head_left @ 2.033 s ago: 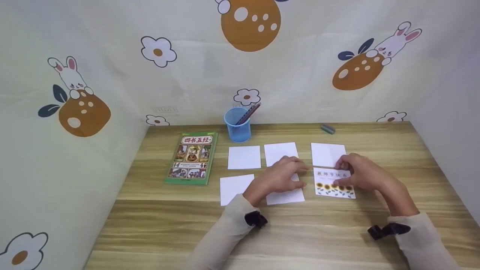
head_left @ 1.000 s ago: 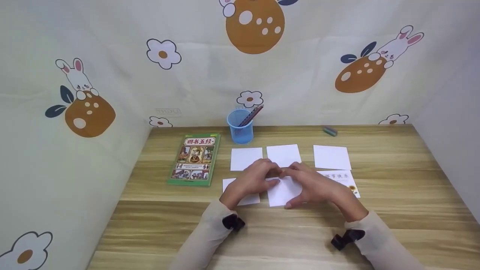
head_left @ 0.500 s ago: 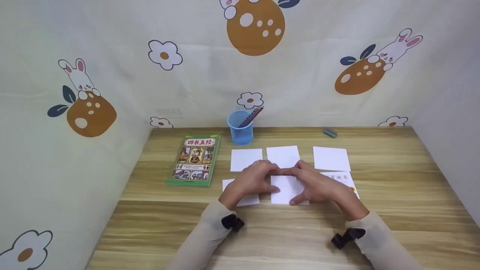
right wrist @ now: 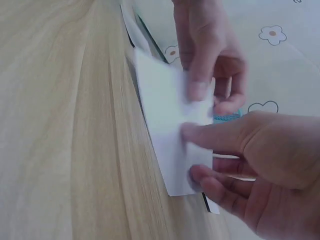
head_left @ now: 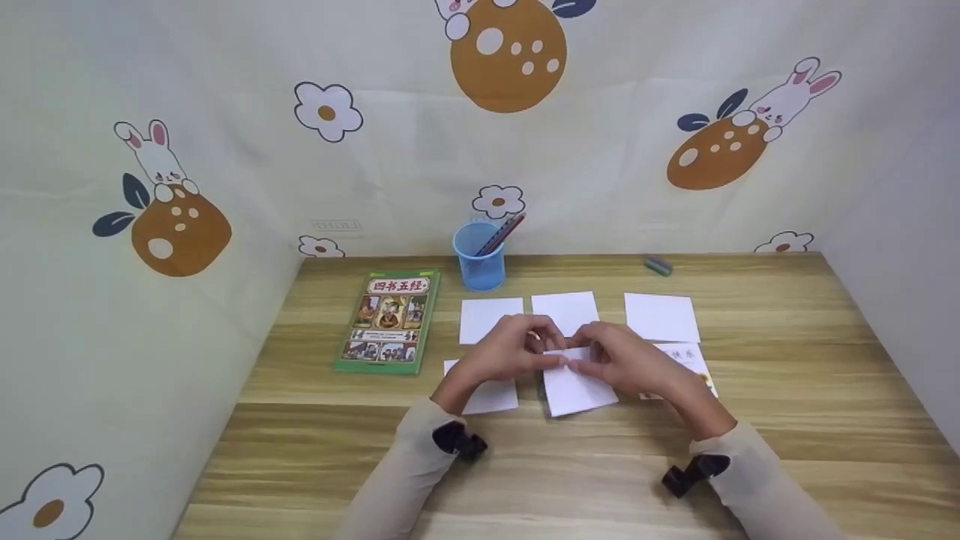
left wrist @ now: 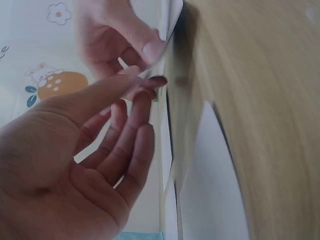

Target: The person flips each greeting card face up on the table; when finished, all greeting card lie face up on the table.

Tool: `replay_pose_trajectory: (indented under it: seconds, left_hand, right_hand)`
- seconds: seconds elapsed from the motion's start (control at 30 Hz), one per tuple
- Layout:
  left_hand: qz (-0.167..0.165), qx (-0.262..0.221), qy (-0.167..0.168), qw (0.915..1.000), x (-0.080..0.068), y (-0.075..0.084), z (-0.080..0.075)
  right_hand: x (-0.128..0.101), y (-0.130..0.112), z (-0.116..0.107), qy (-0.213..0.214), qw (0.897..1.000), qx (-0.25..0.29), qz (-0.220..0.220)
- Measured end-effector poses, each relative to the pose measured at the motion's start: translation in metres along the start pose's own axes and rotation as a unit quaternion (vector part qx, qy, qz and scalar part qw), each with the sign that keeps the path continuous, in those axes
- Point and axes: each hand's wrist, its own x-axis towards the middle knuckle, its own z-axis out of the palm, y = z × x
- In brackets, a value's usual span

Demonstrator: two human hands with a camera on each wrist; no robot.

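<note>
Both hands pinch the far edge of a white card [head_left: 581, 394], raised and tilted off the table. My left hand [head_left: 511, 351] holds its left part, the thumb on the near face and the other fingers behind. My right hand [head_left: 634, 361] grips beside it in the same way, the thumbs almost touching. The raised card's blank face [right wrist: 162, 125] shows in the right wrist view. Right of the hands lies a card printed with Chinese characters and sunflowers [head_left: 686, 356], partly covered by my right hand.
Blank white cards lie around: back left [head_left: 484, 319], back middle [head_left: 564, 311], back right [head_left: 661, 316], front left [head_left: 491, 394]. A green picture-covered book [head_left: 388, 322] lies left. Behind stand a blue cup [head_left: 482, 266] holding pencils and, farther right, a small greenish object [head_left: 658, 265].
My right hand has left the sunflower card and moved left to the middle white card. My left hand shifted slightly left. Both hands have now raised that card's far edge.
</note>
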Motion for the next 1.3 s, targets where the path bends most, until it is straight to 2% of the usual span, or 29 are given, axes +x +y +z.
replay_pose_trajectory:
  seconds: [0.1,0.17,0.23,0.3,0.33,0.4,0.5,0.63,0.8,0.9,1.0,1.1,1.17,1.3]
  left_hand:
    - [0.015,-0.078,0.028,0.9965,0.002,0.001,0.0]
    - [0.022,-0.101,0.044,0.9937,0.003,0.001,0.001]
    - [0.027,-0.104,0.049,0.993,0.003,0.001,0.002]
    - [0.031,-0.084,0.044,0.995,0.003,0.0,0.003]
    - [0.031,-0.072,0.038,0.9962,0.002,0.0,0.004]
    - [0.033,-0.063,0.016,0.9973,0.002,-0.001,0.006]
    - [0.039,-0.054,-0.005,0.9978,0.001,-0.001,0.008]
    - [0.036,-0.044,-0.004,0.9984,0.002,-0.001,0.007]
    - [0.019,-0.066,-0.023,0.9974,-0.002,-0.001,0.002]
    - [0.011,-0.062,-0.031,0.9975,-0.004,-0.002,0.0]
    - [-0.005,-0.023,-0.014,0.9996,-0.004,-0.002,0.0]
    - [-0.039,0.027,0.013,0.9988,-0.005,-0.002,0.002]
    - [-0.055,0.059,0.026,0.9964,-0.005,-0.001,0.003]
    - [-0.07,0.095,0.034,0.9924,-0.005,0.001,0.006]
  right_hand:
    - [0.003,0.002,-0.003,0.037,0.998,0.055,-0.004]
    - [0.004,0.003,-0.006,0.048,0.992,0.12,-0.007]
    - [0.004,0.003,-0.008,0.042,0.98,0.193,-0.017]
    - [0.003,0.003,-0.01,0.026,0.967,0.252,-0.034]
    - [0.002,0.003,-0.011,0.016,0.962,0.269,-0.04]
    - [0.002,0.004,-0.012,0.006,0.959,0.276,-0.056]
    - [0.0,0.005,-0.012,0.002,0.965,0.257,-0.06]
    - [0.0,0.005,-0.01,0.0,0.97,0.239,-0.044]
    - [0.001,0.006,-0.008,0.003,0.969,0.245,-0.026]
    - [0.002,0.006,-0.007,0.005,0.971,0.238,-0.018]
    - [0.003,0.008,-0.007,0.018,0.983,0.185,-0.009]
    - [0.002,0.011,-0.007,0.03,0.993,0.115,0.0]
    - [0.002,0.014,-0.006,0.029,0.997,0.074,0.001]
    - [0.001,0.015,-0.003,0.012,1.0,0.029,-0.001]
